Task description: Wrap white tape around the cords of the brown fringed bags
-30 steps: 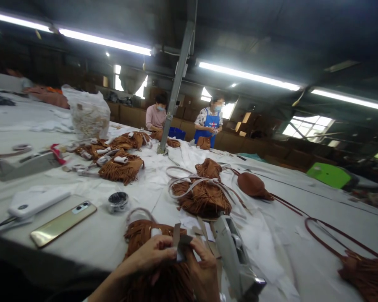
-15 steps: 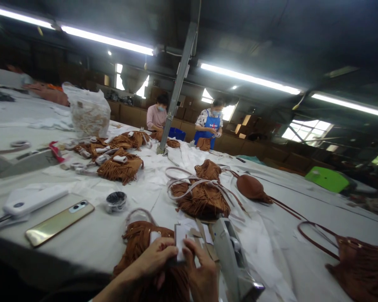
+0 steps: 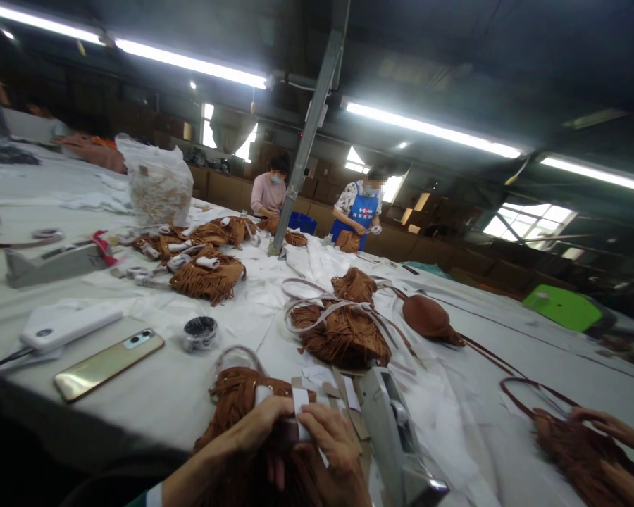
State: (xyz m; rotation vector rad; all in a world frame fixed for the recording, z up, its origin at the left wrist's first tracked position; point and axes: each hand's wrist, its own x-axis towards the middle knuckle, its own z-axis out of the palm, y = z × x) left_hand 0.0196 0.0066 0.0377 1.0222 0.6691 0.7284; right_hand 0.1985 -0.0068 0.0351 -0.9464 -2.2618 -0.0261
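My left hand (image 3: 261,426) and my right hand (image 3: 332,440) are close together at the bottom middle. Both pinch a small white paper strip (image 3: 299,398), which seems bent around a narrow band whose kind I cannot make out. Beneath them lies a brown fringed bag (image 3: 228,391) with a pale strap looped behind it; my hands cover much of its front. Another white wrap (image 3: 263,394) sits on the bag beside my left fingers. A grey tape dispenser (image 3: 396,436) stands just right of my right hand, with cardboard pieces (image 3: 349,401) between.
More fringed bags (image 3: 343,331) lie ahead, and others (image 3: 208,274) farther left. A gold phone (image 3: 108,362), a tape roll (image 3: 199,331) and a second dispenser (image 3: 58,262) are on the left. At right, another person's hands (image 3: 620,436) touch a brown bag (image 3: 565,443). A post (image 3: 309,134) rises mid-table.
The white strip, flatter and broader before, now looks folded over, with my right fingers pressed across it. Another person's hands have appeared on the bag at right. The view has shifted slightly.
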